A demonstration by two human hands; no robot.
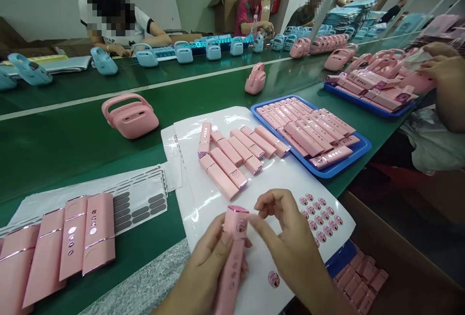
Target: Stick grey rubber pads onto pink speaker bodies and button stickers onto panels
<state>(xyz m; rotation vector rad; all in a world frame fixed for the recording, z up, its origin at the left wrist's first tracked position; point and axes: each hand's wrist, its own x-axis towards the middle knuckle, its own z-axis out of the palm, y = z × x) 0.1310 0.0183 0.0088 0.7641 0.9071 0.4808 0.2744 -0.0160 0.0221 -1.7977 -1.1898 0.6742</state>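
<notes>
My left hand (212,252) is closed around a pink handheld microphone (232,266), which has a row of buttons and a shiny metallic end. A round picture sticker (241,225) sits near its top. My right hand (283,232) is beside that top end, thumb close to the sticker and fingers curled but apart from the thumb; I see nothing in it. Under both hands lies a white sheet (196,208) with round picture stickers (321,218) at its right and a single sticker (273,279) lower down. Several pink microphones (232,152) lie beyond my hands.
A blue tray (329,173) holds stacked pink microphones. More pink microphones (87,232) lie at left by a sheet of grey oval stickers (145,203). Pink speakers (136,118) and blue speakers (183,52) stand on the green line. A co-worker's hand (441,60) is at right.
</notes>
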